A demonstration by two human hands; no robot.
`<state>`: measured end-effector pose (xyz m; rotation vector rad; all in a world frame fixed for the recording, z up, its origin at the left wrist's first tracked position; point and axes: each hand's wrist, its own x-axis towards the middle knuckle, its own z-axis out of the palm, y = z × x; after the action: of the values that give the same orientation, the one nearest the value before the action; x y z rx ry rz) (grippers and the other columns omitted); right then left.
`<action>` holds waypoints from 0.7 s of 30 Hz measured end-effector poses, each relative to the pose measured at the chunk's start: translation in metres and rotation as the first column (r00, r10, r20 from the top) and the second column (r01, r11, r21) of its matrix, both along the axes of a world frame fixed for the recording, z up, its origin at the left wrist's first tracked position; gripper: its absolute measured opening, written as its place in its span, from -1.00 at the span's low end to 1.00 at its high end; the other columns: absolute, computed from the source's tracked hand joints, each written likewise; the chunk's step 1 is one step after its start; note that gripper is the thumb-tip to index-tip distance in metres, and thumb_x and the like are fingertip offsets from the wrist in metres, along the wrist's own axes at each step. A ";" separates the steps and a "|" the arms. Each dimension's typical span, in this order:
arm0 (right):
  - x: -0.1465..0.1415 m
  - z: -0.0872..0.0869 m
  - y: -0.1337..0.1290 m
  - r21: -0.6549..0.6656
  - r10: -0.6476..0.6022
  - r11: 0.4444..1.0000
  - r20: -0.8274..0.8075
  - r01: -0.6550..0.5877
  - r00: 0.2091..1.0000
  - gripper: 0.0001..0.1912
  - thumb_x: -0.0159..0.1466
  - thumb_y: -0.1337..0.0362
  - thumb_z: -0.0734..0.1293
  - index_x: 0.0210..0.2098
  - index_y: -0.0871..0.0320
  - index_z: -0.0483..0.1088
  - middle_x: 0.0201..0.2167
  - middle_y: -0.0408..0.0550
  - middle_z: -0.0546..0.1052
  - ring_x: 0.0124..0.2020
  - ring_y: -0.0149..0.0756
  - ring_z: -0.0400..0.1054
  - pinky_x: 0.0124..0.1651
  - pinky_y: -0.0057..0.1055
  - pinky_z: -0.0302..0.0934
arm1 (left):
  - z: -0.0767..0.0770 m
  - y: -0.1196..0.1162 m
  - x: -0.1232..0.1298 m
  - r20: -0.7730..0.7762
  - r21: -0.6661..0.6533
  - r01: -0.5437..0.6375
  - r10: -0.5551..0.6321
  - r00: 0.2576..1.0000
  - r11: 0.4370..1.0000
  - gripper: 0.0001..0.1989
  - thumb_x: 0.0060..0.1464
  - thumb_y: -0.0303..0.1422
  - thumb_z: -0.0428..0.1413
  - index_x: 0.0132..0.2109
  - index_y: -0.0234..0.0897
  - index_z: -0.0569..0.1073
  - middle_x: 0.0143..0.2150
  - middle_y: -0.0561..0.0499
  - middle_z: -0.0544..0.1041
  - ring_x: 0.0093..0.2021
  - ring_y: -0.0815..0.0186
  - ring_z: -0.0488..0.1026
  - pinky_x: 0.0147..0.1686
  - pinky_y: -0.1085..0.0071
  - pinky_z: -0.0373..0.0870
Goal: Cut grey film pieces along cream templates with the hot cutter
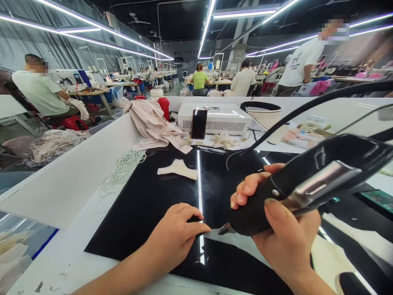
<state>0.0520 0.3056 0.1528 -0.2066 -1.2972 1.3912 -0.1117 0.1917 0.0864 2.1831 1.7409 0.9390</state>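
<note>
My right hand [284, 229] is wrapping around a chunky black handheld tool [307, 180], so that grip is clamped on its rounded body, thumb by a shiny metal piece and fingers curling over the far side. The tool is hovering over the right part of a glossy black sheet [147, 209], its cable [276, 127] arching up and back, and its small metal tip is pointing down near my left hand [176, 231].

That left one is lying low on the sheet, forearm coming in from the bottom, thumb and forefinger stretching towards the tip. I can't tell if that grip is pinching anything.

A cream, soft-looking cutout [178, 169] with curved edges is lying flat further up the sheet. Pale green cord [124, 166] is sitting in loose loops on the white tabletop [70, 262], and limp beige fabric [153, 121] is slumping beside a vented white box [215, 119].

Container-wise, a see-through bin [46, 241] down left is holding pale cloth pieces [14, 256], and a phone [199, 124] is standing before the box.
</note>
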 end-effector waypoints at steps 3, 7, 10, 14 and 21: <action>0.011 0.003 0.004 -0.009 -0.022 1.000 -0.008 0.022 1.000 -0.64 0.27 0.18 0.51 0.01 0.01 0.40 -0.36 -0.17 0.49 -0.41 -0.32 0.40 -0.40 -0.38 0.44 | 0.000 -0.005 0.004 -0.073 0.028 0.059 -0.057 0.996 0.998 -0.57 0.22 -0.71 0.00 0.03 -0.18 0.55 0.08 -0.07 0.49 0.10 0.17 0.44 0.14 0.20 0.41; 0.022 0.003 0.007 -0.011 -0.039 0.999 0.000 0.039 0.999 -0.64 0.26 0.16 0.52 -0.01 0.02 0.40 -0.37 -0.16 0.50 -0.42 -0.32 0.39 -0.41 -0.38 0.44 | 0.003 -0.014 0.012 -0.079 0.010 0.122 -0.121 0.990 0.993 -0.64 0.25 -0.67 0.01 0.01 -0.21 0.54 0.05 -0.06 0.51 0.08 0.20 0.46 0.11 0.27 0.45; 0.024 0.001 0.008 -0.004 -0.044 0.999 0.018 0.044 0.999 -0.63 0.27 0.16 0.51 0.01 0.02 0.39 -0.36 -0.16 0.51 -0.41 -0.31 0.40 -0.40 -0.36 0.43 | 0.008 -0.014 0.012 -0.060 -0.019 0.165 -0.166 0.984 0.986 -0.66 0.24 -0.68 0.00 -0.02 -0.22 0.52 -0.03 -0.03 0.53 0.01 0.22 0.48 0.05 0.31 0.47; 0.026 -0.001 0.006 -0.001 -0.047 0.999 0.027 0.047 0.999 -0.63 0.29 0.16 0.50 0.03 -0.01 0.38 -0.33 -0.17 0.51 -0.41 -0.30 0.41 -0.39 -0.32 0.41 | 0.021 0.002 0.007 -0.045 -0.086 0.218 -0.222 0.974 0.972 -0.73 0.34 -0.59 0.01 0.06 -0.22 0.45 -0.01 -0.03 0.55 0.01 0.23 0.48 0.09 0.28 0.44; 0.029 0.001 0.001 -0.031 -0.046 0.998 0.046 0.048 0.998 -0.62 0.29 0.13 0.50 0.04 -0.03 0.37 -0.32 -0.17 0.50 -0.42 -0.30 0.41 -0.41 -0.30 0.40 | 0.035 0.035 0.005 0.062 -0.271 0.395 -0.393 0.917 0.878 -0.47 0.22 -0.45 0.30 0.25 -0.15 0.32 0.26 -0.03 0.48 0.41 0.20 0.21 0.43 0.13 0.09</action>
<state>0.0811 0.3066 0.1541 -0.2901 -1.2998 1.3748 -0.1064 0.2264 0.1212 2.2153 1.2548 0.5595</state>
